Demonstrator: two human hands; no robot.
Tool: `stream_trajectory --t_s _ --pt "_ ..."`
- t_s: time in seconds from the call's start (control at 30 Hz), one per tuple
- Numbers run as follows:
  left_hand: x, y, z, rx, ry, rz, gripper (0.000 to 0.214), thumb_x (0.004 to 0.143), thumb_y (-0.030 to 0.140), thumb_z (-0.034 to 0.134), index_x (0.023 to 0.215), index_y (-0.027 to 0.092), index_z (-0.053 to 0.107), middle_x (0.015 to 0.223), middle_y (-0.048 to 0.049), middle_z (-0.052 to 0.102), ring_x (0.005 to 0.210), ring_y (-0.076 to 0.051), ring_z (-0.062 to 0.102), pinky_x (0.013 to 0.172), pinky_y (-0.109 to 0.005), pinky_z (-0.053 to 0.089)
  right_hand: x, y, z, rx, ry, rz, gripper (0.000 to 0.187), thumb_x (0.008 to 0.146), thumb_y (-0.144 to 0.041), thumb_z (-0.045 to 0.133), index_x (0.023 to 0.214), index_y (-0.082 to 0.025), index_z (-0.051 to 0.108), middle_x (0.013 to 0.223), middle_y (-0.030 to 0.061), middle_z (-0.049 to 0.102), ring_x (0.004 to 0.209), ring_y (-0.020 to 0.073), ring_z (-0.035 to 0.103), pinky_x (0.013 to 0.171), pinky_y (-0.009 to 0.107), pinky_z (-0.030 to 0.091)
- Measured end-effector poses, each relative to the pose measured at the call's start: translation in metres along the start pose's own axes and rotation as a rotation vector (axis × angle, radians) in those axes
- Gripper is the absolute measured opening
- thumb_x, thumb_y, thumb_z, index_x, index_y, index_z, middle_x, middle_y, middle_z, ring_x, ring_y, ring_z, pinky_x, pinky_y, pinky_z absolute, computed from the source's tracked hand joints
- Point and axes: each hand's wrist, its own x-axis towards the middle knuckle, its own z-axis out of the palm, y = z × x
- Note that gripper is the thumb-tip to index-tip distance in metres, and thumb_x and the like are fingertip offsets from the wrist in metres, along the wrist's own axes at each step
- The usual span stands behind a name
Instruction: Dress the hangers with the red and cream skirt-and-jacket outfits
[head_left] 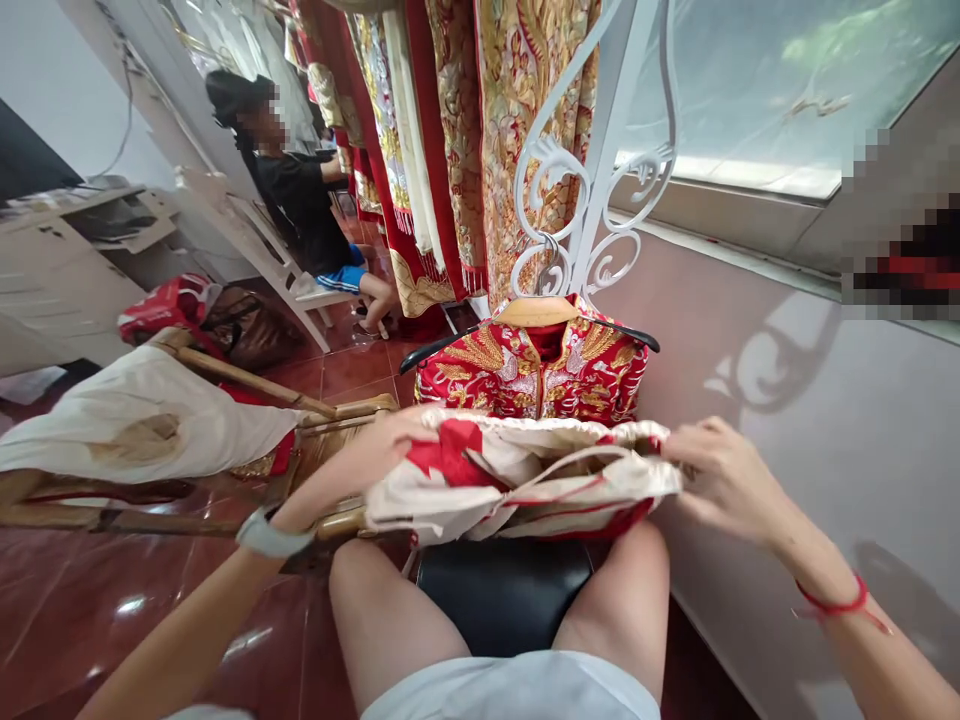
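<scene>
A folded cream garment with red lining and red trim [517, 480] lies across my knees above a black stool seat [504, 590]. My left hand [382, 440] grips its left end, fingers curled into the cloth. At its right end, my right hand [716, 475] pinches the edge. A red jacket with gold embroidery [536, 370] hangs on a wooden hanger [538, 310] just behind the cloth, hooked on a white scrolled metal rack [592, 190].
Red and gold embroidered gowns [480, 130] hang behind the rack. A person in black [304, 205] sits on a white chair at the back. A wooden chair draped with cream cloth [142, 415] stands to my left on the red tiled floor. A pale wall runs along my right.
</scene>
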Motion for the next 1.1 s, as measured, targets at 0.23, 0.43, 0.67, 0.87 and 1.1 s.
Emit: stream_trajectory --t_s 0.23,0.43,0.67,0.87,1.1 --pt "-0.062 0.051 0.014 -0.182 -0.387 0.163 0.041 0.092 0.026 0.052 0.122 0.043 0.074 0.15 0.0065 0.056 0.123 -0.022 0.067 0.1 -0.026 0.051 -0.025 -0.027 -0.012 0.018 0.042 -0.022 0.018 0.077 -0.01 0.048 0.071 -0.024 0.04 0.057 -0.004 0.049 0.05 0.0154 0.042 0.07 0.035 0.034" --pt "-0.028 0.069 0.022 -0.158 -0.636 0.312 0.054 0.084 0.015 0.058 0.13 0.041 0.069 0.148 0.0082 0.058 0.14 -0.024 0.053 0.112 -0.027 0.045 0.019 -0.019 -0.003 0.005 0.11 -0.049 0.014 0.072 -0.01 0.048 0.07 -0.023 0.042 0.058 -0.0055 0.053 0.05 0.0123 0.041 0.078 0.034 0.034" --pt "-0.031 0.007 0.028 0.366 -0.225 -0.089 0.042 0.089 0.019 0.05 0.121 0.032 0.074 0.137 -0.0073 0.067 0.088 -0.025 0.076 0.083 -0.033 0.058 0.024 0.011 0.018 -0.082 0.171 0.128 0.011 0.076 -0.017 0.051 0.068 -0.022 0.046 0.06 -0.0017 0.058 0.054 0.0141 0.043 0.076 0.035 0.033" --pt "0.028 -0.019 0.006 0.318 -0.068 -0.13 0.061 0.089 0.018 0.04 0.149 0.014 0.05 0.155 -0.0128 0.051 0.14 -0.028 0.051 0.116 -0.038 0.041 0.065 0.029 0.02 0.111 -0.095 0.126 0.006 0.08 -0.027 0.053 0.082 -0.023 0.057 0.076 0.0017 0.065 0.066 0.0175 0.053 0.077 0.035 0.038" --pt "0.049 -0.022 -0.008 -0.03 -0.12 -0.105 0.075 0.077 0.032 0.056 0.149 0.014 0.05 0.147 -0.009 0.059 0.139 -0.03 0.052 0.117 -0.037 0.039 0.128 0.075 0.056 -0.16 0.214 0.375 0.053 0.09 -0.036 0.054 0.142 -0.025 0.05 0.122 0.0153 0.061 0.108 0.0338 0.056 0.096 0.051 0.042"
